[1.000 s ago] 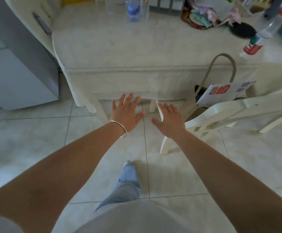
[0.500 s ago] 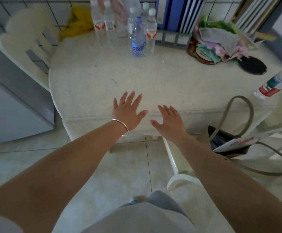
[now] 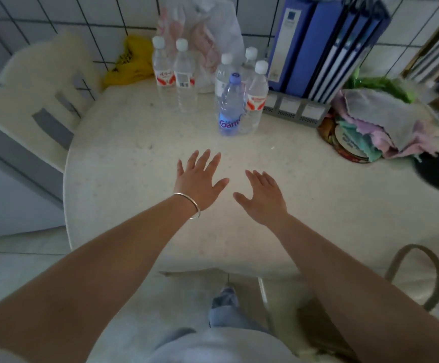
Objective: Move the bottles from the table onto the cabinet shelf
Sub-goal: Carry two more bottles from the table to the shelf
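Currently, only one view is given, from the head camera, looking down over a pale speckled counter (image 3: 139, 179) pushed against a tiled wall. Both bare hands are held out over the near half of it, palms down. The left hand (image 3: 200, 179), with a thin bangle (image 3: 190, 205) at the wrist, has its fingers spread and grips nothing. The right hand (image 3: 261, 196) is likewise spread and empty. Whether the palms touch the counter cannot be told.

The bottles are standing upright at the far side of the counter, none yet moved. A pair of clear bottles (image 3: 173, 79) stands to the left, close together. A tighter cluster stands to the right: a blue-tinted bottle (image 3: 229, 106) at the front, just beside a clear bottle with a red label (image 3: 255, 98), with two more behind. Blue binders (image 3: 325, 48) are racked just to the right of the cluster, and a heap of cloths (image 3: 380, 121) lies further right. The cabinet shelf is not in view.

For the reach to go well, the front bottles would best be taken first, each gripped around the middle and lifted straight up, so that the neighbours are not knocked over.

Compared with half a second ago, the hands have been carried from the counter's near edge to well over its surface, and the bottles are now nearer the hands.
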